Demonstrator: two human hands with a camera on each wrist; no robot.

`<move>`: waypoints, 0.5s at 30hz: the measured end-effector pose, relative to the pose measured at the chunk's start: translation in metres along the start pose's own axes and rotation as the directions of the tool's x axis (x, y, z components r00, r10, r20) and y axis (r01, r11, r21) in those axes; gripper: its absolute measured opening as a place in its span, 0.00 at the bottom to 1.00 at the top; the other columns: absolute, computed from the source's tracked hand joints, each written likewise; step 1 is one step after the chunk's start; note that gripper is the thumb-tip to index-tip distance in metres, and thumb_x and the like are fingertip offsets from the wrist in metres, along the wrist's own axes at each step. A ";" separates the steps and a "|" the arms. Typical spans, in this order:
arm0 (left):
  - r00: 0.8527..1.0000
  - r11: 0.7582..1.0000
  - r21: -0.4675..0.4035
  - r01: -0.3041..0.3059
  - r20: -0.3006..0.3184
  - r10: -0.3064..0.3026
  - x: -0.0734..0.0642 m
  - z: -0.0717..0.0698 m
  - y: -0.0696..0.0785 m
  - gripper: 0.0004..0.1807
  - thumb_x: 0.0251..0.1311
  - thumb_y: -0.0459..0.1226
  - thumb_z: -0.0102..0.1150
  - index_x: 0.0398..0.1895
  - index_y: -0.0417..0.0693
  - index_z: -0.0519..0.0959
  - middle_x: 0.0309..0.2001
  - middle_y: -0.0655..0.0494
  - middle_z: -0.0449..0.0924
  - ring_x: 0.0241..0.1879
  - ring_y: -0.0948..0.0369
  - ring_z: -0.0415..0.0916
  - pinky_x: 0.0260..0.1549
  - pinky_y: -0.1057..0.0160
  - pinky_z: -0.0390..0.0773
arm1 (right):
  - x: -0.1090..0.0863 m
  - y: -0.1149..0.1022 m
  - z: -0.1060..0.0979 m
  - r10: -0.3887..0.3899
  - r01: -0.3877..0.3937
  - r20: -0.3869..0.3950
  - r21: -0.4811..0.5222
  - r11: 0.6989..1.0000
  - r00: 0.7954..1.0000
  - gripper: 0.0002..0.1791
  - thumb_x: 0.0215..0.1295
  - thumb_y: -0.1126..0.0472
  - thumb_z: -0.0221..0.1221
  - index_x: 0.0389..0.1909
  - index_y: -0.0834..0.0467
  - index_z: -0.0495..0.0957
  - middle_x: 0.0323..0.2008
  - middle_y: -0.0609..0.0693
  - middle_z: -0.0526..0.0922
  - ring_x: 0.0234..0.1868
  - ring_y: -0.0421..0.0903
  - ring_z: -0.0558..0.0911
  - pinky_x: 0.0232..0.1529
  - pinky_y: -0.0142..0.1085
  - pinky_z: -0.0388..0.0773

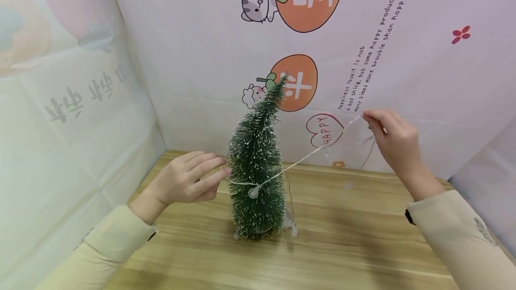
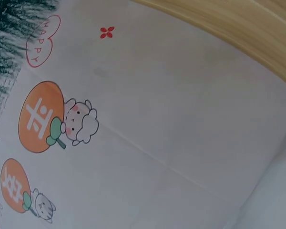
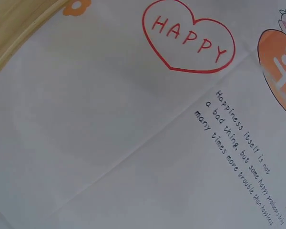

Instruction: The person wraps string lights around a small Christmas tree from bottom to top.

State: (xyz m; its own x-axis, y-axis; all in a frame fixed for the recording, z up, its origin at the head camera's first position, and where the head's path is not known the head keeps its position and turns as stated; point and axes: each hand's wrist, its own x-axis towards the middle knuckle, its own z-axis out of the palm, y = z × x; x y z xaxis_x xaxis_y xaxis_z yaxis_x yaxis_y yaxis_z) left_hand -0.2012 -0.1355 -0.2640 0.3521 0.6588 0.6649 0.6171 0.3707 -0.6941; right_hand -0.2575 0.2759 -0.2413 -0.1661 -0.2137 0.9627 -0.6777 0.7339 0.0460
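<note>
A small green artificial Christmas tree (image 1: 258,160) with white-flecked tips stands upright on the wooden table, its top bending right. Across its front runs a thin string of lights (image 1: 296,163) with clear bulbs; one bulb (image 1: 253,191) hangs before the lower branches. At the right, my right hand (image 1: 397,144) pinches the string between thumb and fingertips, and a loose length dangles below it. My left hand (image 1: 189,178) is at the tree's left side, fingers bent, holding the string near the fingertips. In the left wrist view, part of the tree (image 2: 7,38) shows at the upper left.
The table (image 1: 334,245) has a light wood grain. White printed cloth (image 1: 201,57) hangs behind it, with more cloth (image 1: 80,147) along the left side. Another part of the string, with a bulb (image 1: 294,231), hangs to the tree's lower right.
</note>
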 end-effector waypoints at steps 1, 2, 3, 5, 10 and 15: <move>1.000 1.000 0.007 0.008 -0.010 -0.007 0.002 0.000 -0.002 0.13 0.59 0.35 0.44 0.42 0.42 0.77 0.37 0.49 0.82 0.33 0.58 0.80 0.29 0.64 0.83 | 0.002 -0.001 0.001 0.001 -0.001 -0.014 0.001 1.000 1.000 0.07 0.62 0.65 0.60 0.34 0.67 0.82 0.26 0.62 0.82 0.23 0.54 0.76 0.42 0.08 0.58; 1.000 1.000 0.013 0.016 -0.020 -0.015 0.004 -0.001 -0.004 0.13 0.59 0.35 0.44 0.42 0.41 0.77 0.37 0.49 0.82 0.32 0.58 0.80 0.29 0.64 0.83 | 0.005 -0.001 0.001 0.001 -0.001 -0.022 0.004 1.000 1.000 0.10 0.64 0.63 0.59 0.33 0.67 0.82 0.26 0.62 0.82 0.24 0.54 0.76 0.42 0.07 0.58; 0.999 1.000 0.017 0.027 -0.033 -0.026 0.007 -0.001 -0.006 0.12 0.60 0.35 0.44 0.42 0.41 0.77 0.37 0.49 0.82 0.32 0.57 0.80 0.29 0.63 0.83 | 0.007 -0.002 0.001 -0.001 0.001 -0.030 0.004 1.000 1.000 0.11 0.65 0.61 0.59 0.32 0.67 0.82 0.26 0.62 0.82 0.24 0.54 0.77 0.43 0.07 0.58; 0.997 0.998 0.027 0.050 -0.063 -0.048 0.014 -0.001 -0.012 0.11 0.64 0.36 0.45 0.40 0.41 0.77 0.36 0.48 0.82 0.31 0.57 0.80 0.28 0.62 0.83 | 0.012 -0.003 0.002 -0.003 0.003 -0.043 0.002 1.000 0.999 0.13 0.65 0.59 0.58 0.31 0.67 0.82 0.26 0.61 0.82 0.24 0.54 0.76 0.42 0.08 0.57; 0.983 0.982 0.093 0.162 -0.105 -0.152 0.035 -0.002 -0.030 0.11 0.68 0.37 0.43 0.40 0.41 0.76 0.36 0.49 0.80 0.30 0.56 0.79 0.24 0.63 0.81 | 0.026 -0.008 0.005 0.004 -0.003 -0.053 0.011 1.000 0.999 0.02 0.59 0.71 0.61 0.31 0.67 0.82 0.28 0.61 0.81 0.25 0.48 0.72 0.42 0.07 0.57; 0.961 0.943 0.186 0.277 -0.079 -0.267 0.052 -0.002 -0.046 0.12 0.63 0.33 0.43 0.46 0.43 0.75 0.39 0.50 0.79 0.33 0.53 0.77 0.26 0.60 0.81 | 0.037 -0.012 0.009 0.002 0.000 -0.087 0.033 0.999 0.996 0.06 0.55 0.76 0.61 0.31 0.65 0.83 0.30 0.62 0.79 0.25 0.48 0.69 0.40 0.09 0.56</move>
State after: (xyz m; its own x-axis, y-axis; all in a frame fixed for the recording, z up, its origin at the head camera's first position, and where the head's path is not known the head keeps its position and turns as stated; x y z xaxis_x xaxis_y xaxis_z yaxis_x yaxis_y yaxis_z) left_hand -0.2100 -0.1195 -0.1971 0.2291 0.4821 0.8456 0.5482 0.6539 -0.5214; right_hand -0.2622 0.2531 -0.2086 -0.1051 -0.1554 0.9822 -0.7010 0.7122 0.0377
